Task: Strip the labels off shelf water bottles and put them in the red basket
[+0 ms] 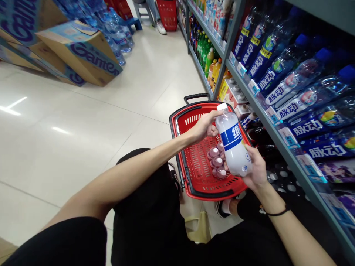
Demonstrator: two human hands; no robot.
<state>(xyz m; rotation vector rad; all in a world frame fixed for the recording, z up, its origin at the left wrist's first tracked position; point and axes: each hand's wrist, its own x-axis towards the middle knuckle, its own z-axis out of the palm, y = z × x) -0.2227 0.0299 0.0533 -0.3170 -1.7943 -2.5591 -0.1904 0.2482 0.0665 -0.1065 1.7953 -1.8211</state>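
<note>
A clear plastic drink bottle [234,147] with a white cap and a blue label is tilted over the red shopping basket [191,170]. My right hand [256,168] is wrapped round the bottle's lower part, thumb on its side. At the neck, just under the cap, my left hand [205,127] grips it with curled fingers. Inside the basket, several small bottles [217,162] with white caps stand together below the held bottle, partly hidden by it. The basket's black handle [196,98] lies at its far rim.
Shelves on the right hold rows of blue-labelled bottles [288,105] above price tags [273,115]. Green and orange bottles [209,61] stand farther along. Cardboard boxes [94,55] and packed water bottles [116,33] lie at the far left. A person's shoe [161,28] shows near another red basket [167,14].
</note>
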